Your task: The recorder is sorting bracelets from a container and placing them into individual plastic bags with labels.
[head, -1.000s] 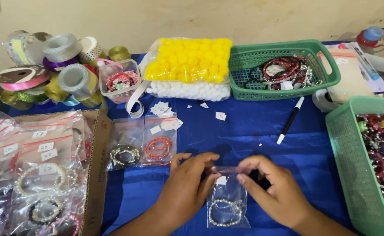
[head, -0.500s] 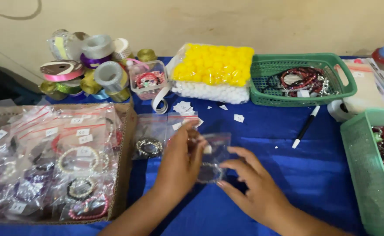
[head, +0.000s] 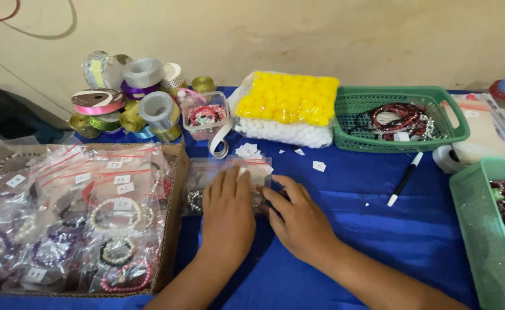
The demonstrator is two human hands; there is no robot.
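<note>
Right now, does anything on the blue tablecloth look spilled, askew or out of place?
Small white paper tags lie scattered loose on the blue tablecloth, and a black-and-white pen lies askew beside them. Both hands press flat on a clear plastic bag.

Left hand point(head: 228, 215) and right hand point(head: 300, 221) press a clear packet point(head: 252, 172) onto the blue cloth point(head: 373, 229).
</note>
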